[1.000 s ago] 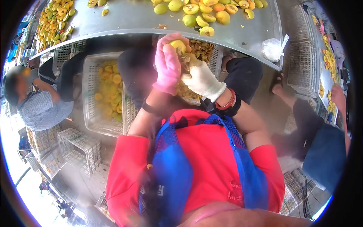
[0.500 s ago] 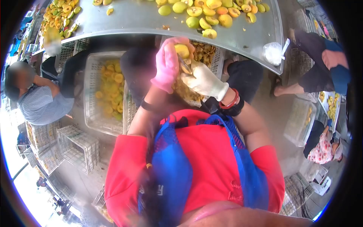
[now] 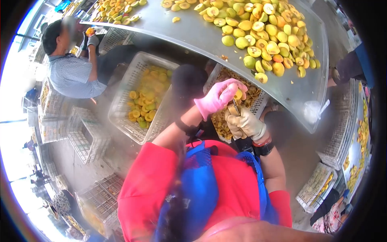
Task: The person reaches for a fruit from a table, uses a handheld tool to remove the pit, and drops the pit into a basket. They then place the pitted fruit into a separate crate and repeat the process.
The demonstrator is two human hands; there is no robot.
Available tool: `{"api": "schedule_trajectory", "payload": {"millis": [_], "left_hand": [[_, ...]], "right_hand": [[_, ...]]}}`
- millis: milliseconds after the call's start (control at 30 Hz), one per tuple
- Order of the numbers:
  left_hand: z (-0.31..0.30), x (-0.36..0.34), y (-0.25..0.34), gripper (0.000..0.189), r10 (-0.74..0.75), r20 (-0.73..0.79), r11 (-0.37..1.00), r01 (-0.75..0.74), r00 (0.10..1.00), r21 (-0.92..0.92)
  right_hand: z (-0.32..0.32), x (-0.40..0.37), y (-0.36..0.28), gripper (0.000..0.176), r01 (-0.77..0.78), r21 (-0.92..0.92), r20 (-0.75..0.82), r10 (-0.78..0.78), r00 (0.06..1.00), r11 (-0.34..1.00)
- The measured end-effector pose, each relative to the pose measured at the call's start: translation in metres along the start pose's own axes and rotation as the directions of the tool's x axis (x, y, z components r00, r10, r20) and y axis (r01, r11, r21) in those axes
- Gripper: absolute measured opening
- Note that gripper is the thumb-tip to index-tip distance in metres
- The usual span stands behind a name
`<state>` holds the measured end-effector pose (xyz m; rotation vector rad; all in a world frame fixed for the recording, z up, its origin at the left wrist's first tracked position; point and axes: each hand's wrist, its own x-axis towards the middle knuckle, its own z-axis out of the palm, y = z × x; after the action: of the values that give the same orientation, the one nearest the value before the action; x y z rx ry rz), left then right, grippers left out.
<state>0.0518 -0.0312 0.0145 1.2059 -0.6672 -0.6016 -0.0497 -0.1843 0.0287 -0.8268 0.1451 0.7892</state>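
My left hand (image 3: 219,99), in a pink glove, pinches a yellow peach half (image 3: 238,94) between thumb and fingers. Close below it, my right hand (image 3: 248,124) in a whitish glove is closed round a small pitting knife (image 3: 235,103), its metal end right at the fruit. Both hands are over a white crate (image 3: 258,105) of brown peelings and scraps (image 3: 222,121). Ahead, many cut yellow peaches (image 3: 278,44) lie heaped on a metal table (image 3: 181,34).
A white crate (image 3: 117,117) of yellow peach halves (image 3: 143,111) stands on my left. Beyond it sits a person (image 3: 74,72) with a fruit in hand. Wire crates (image 3: 86,137) stand behind. A plastic bag (image 3: 312,111) lies at the table corner.
My view has turned, so the table's peach heap and left crate show more fully. Both hands appear farther right and lower, still together on the fruit. The person at left now raises a fruit.
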Motion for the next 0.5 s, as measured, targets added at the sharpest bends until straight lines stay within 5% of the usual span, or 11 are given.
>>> {"api": "schedule_trajectory", "payload": {"millis": [67, 200, 267, 367, 467, 500], "left_hand": [[0.007, -0.002, 0.002, 0.047, -0.044, -0.106, 0.986, 0.026, 0.993, -0.162], [0.014, -0.003, 0.002, 0.062, 0.010, -0.311, 0.977, -0.076, 0.950, -0.200], [0.004, -0.001, 0.026, 0.071, -0.170, -0.482, 0.919, -0.038, 0.860, -0.392], [-0.043, -0.008, 0.026, 0.070, -0.053, -0.666, 0.939, -0.191, 0.744, -0.287], [-0.088, -0.032, 0.040, 0.071, 0.031, -0.787, 0.966, -0.222, 0.616, -0.135], [-0.104, -0.043, 0.040, 0.073, 0.033, -0.820, 0.977, -0.191, 0.572, -0.093]], "right_hand": [[0.003, 0.003, 0.001, 0.004, 0.044, -0.083, -0.034, -0.047, 0.998, 0.996], [0.005, 0.007, 0.007, 0.011, 0.102, -0.297, -0.097, -0.136, 0.986, 0.949], [0.005, 0.008, 0.010, 0.011, 0.150, -0.368, -0.077, -0.191, 0.979, 0.918], [0.018, 0.007, 0.020, 0.015, 0.251, -0.410, -0.128, -0.328, 0.936, 0.877], [-0.002, 0.005, 0.038, 0.016, 0.419, -0.645, -0.090, -0.608, 0.789, 0.639], [0.002, 0.003, 0.037, 0.016, 0.360, -0.813, -0.110, -0.729, 0.676, 0.457]]}}
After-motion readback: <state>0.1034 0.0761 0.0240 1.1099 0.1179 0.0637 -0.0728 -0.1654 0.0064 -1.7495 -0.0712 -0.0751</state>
